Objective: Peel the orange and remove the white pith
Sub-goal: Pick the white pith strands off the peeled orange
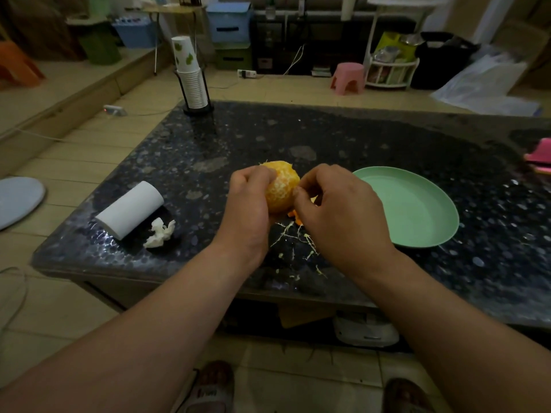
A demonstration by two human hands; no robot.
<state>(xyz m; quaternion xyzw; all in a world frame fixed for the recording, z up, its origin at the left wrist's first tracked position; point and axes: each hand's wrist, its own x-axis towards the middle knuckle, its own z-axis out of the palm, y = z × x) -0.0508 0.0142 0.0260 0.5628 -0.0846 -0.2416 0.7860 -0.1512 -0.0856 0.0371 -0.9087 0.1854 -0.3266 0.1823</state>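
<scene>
Now the left hand (249,201) grips the round peeled orange (281,187), right hand (334,204) pinching its side.

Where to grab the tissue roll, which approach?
Grip the tissue roll across its curved middle, coming from above. It lies on its side on the table, axis slanting away, so the round flanks are exposed. The crumpled tissue crowds its near right side.

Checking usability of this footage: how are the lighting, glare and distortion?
Head view: dim and underexposed; wide-angle bending along the table edges; small glare specks on its glossy top; orange in the left hand stays readable, slightly soft.
</scene>
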